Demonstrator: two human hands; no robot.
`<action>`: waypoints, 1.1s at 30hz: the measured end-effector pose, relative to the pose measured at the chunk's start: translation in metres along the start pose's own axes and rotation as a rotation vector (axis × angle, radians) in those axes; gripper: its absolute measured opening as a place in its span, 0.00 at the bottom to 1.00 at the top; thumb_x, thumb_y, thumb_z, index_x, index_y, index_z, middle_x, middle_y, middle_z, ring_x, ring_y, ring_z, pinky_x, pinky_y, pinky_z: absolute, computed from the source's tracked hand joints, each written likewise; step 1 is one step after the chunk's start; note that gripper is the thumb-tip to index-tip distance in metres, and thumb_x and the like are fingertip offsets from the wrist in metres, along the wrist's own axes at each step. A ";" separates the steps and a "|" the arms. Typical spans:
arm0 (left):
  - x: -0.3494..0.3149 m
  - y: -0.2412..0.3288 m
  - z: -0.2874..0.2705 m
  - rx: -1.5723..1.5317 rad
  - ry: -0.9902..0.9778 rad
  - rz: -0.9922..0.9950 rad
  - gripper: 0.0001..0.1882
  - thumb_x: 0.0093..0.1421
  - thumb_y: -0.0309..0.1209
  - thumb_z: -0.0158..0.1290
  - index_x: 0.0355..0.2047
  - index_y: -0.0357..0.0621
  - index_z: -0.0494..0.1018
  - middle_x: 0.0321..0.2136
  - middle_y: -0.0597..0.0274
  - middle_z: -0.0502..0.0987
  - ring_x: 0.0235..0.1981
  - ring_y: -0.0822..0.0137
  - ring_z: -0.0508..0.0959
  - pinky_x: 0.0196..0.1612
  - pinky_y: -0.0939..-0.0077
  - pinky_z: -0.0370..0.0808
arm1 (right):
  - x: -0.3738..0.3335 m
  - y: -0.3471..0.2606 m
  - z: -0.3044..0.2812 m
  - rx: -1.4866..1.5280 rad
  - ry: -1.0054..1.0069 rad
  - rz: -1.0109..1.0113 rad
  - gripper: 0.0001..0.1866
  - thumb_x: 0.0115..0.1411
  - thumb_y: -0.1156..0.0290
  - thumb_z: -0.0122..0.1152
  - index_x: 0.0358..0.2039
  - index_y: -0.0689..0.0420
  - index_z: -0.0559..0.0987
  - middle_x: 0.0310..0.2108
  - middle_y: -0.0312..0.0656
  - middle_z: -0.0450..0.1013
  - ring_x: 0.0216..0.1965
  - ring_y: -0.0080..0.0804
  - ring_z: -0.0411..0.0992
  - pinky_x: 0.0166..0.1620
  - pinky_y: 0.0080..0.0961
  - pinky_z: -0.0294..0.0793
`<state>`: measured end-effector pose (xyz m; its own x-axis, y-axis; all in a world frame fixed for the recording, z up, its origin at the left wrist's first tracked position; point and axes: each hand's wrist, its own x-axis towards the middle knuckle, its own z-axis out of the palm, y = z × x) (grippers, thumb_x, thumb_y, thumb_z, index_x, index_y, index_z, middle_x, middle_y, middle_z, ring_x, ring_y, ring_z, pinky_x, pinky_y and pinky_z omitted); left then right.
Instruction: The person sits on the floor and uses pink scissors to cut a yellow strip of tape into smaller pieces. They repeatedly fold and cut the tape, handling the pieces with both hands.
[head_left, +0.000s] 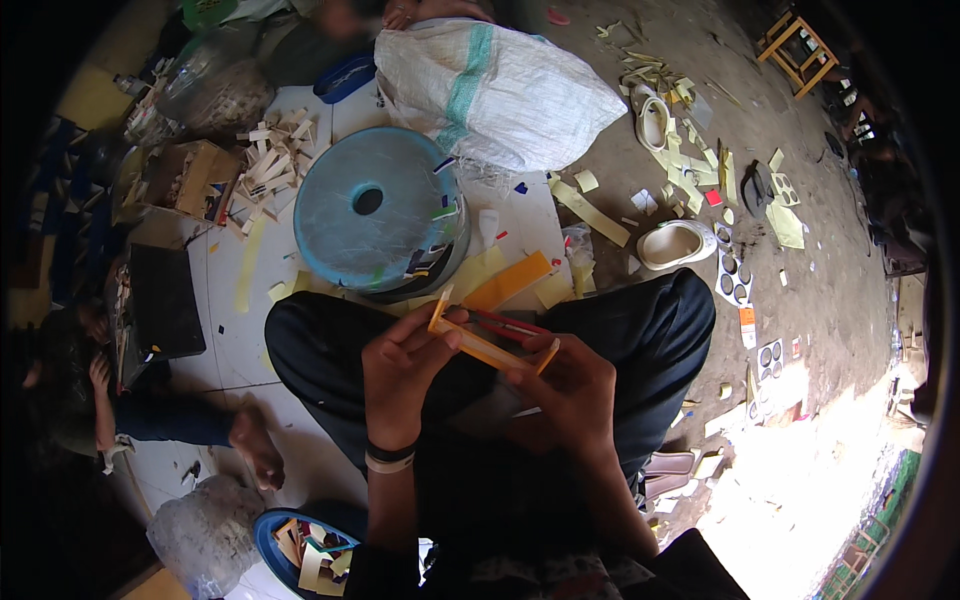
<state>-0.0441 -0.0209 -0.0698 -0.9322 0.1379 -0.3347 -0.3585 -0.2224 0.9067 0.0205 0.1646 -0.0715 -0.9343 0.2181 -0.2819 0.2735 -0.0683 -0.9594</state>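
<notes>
Above my lap, both hands grip a narrow orange piece [487, 350] with upturned ends and a pale inner face. My left hand [408, 360] pinches its left end between thumb and fingers. At the other end my right hand [568, 385] holds it, fingers closed. Just behind it shows a thin red rod-like thing [512, 326]; its kind and whether my right hand also holds it I cannot make out. A flat orange strip [508, 281] lies beyond my hands, near a round blue drum-like stand [325, 215] with a hole in its top.
A white woven sack [540, 95] lies beyond the stand. Pale wooden pieces [268, 165] are heaped at the left, near an open cardboard box [205, 180]. A blue tub [268, 535] of scraps stands by my left side. Pale clogs [676, 244] lie right. Another person's foot [258, 447] is at the left.
</notes>
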 end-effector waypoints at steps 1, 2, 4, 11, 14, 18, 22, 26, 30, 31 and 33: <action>0.000 0.002 -0.004 0.051 -0.020 0.006 0.19 0.63 0.21 0.60 0.54 0.28 0.74 0.45 0.50 0.82 0.48 0.66 0.82 0.52 0.76 0.79 | -0.002 -0.003 0.000 -0.080 0.009 -0.059 0.18 0.54 0.77 0.75 0.45 0.64 0.80 0.36 0.40 0.80 0.36 0.22 0.80 0.39 0.20 0.81; 0.000 0.003 -0.007 0.097 -0.042 0.013 0.18 0.63 0.20 0.60 0.53 0.28 0.75 0.44 0.50 0.83 0.47 0.66 0.82 0.51 0.76 0.79 | -0.005 -0.007 0.000 -0.162 0.020 -0.119 0.17 0.53 0.77 0.76 0.43 0.63 0.81 0.36 0.40 0.81 0.35 0.23 0.80 0.37 0.20 0.81; 0.000 0.001 -0.009 0.161 0.014 0.039 0.14 0.63 0.20 0.59 0.49 0.28 0.77 0.42 0.50 0.83 0.45 0.66 0.83 0.50 0.76 0.80 | -0.009 -0.014 -0.001 -0.289 0.020 -0.249 0.16 0.51 0.77 0.77 0.41 0.62 0.82 0.36 0.41 0.81 0.33 0.24 0.81 0.35 0.20 0.81; -0.007 -0.014 0.006 0.460 0.200 0.349 0.11 0.70 0.24 0.52 0.48 0.29 0.77 0.39 0.51 0.84 0.43 0.65 0.84 0.47 0.77 0.79 | -0.015 -0.025 0.007 -0.468 -0.016 -0.493 0.17 0.48 0.77 0.78 0.39 0.61 0.84 0.34 0.43 0.81 0.33 0.29 0.83 0.34 0.23 0.82; -0.010 -0.019 0.007 0.584 0.228 0.412 0.12 0.71 0.24 0.49 0.50 0.28 0.75 0.40 0.50 0.84 0.43 0.66 0.84 0.47 0.77 0.78 | -0.014 -0.024 0.007 -0.479 0.005 -0.512 0.17 0.48 0.78 0.78 0.40 0.61 0.84 0.34 0.43 0.81 0.33 0.29 0.83 0.33 0.23 0.82; -0.015 -0.018 -0.002 0.622 0.114 0.335 0.15 0.71 0.22 0.47 0.56 0.29 0.72 0.43 0.48 0.83 0.48 0.65 0.82 0.51 0.75 0.76 | -0.014 -0.021 0.003 -0.463 -0.017 -0.468 0.18 0.48 0.77 0.78 0.41 0.62 0.83 0.34 0.43 0.80 0.33 0.29 0.83 0.33 0.24 0.82; -0.027 -0.018 -0.004 0.671 0.159 0.331 0.21 0.67 0.26 0.54 0.59 0.33 0.69 0.49 0.47 0.80 0.54 0.61 0.79 0.55 0.67 0.74 | -0.014 -0.014 -0.005 -0.424 0.007 -0.310 0.19 0.48 0.77 0.78 0.42 0.63 0.83 0.34 0.44 0.81 0.32 0.30 0.82 0.36 0.24 0.82; -0.050 -0.018 0.003 0.780 0.335 0.513 0.25 0.62 0.31 0.61 0.59 0.38 0.71 0.53 0.48 0.78 0.55 0.53 0.77 0.57 0.61 0.71 | -0.009 -0.005 -0.016 -0.414 -0.097 -0.210 0.21 0.52 0.74 0.76 0.46 0.62 0.80 0.34 0.45 0.81 0.32 0.30 0.83 0.36 0.25 0.82; -0.058 -0.023 0.004 1.151 -0.301 0.616 0.21 0.62 0.29 0.59 0.54 0.36 0.72 0.44 0.50 0.79 0.46 0.50 0.80 0.46 0.60 0.75 | 0.000 0.006 -0.012 -0.252 -0.234 -0.076 0.20 0.58 0.72 0.72 0.49 0.63 0.79 0.31 0.46 0.81 0.33 0.26 0.82 0.38 0.24 0.81; -0.059 -0.027 0.005 1.075 -0.277 0.574 0.18 0.63 0.29 0.58 0.52 0.36 0.73 0.42 0.50 0.79 0.42 0.50 0.80 0.43 0.61 0.75 | 0.004 0.009 -0.012 -0.084 -0.279 -0.028 0.20 0.59 0.71 0.71 0.50 0.63 0.79 0.31 0.45 0.81 0.33 0.25 0.81 0.38 0.23 0.80; -0.061 -0.033 0.008 0.953 -0.233 0.287 0.13 0.65 0.27 0.56 0.48 0.36 0.74 0.37 0.51 0.79 0.35 0.50 0.80 0.37 0.63 0.75 | 0.020 0.014 -0.017 0.198 -0.377 0.154 0.19 0.61 0.69 0.69 0.51 0.64 0.78 0.31 0.44 0.81 0.34 0.24 0.81 0.39 0.23 0.79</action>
<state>0.0249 -0.0140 -0.0772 -0.9069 0.4074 -0.1071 0.1606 0.5695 0.8062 0.0097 0.1841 -0.0907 -0.9141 -0.1761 -0.3652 0.4014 -0.2655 -0.8766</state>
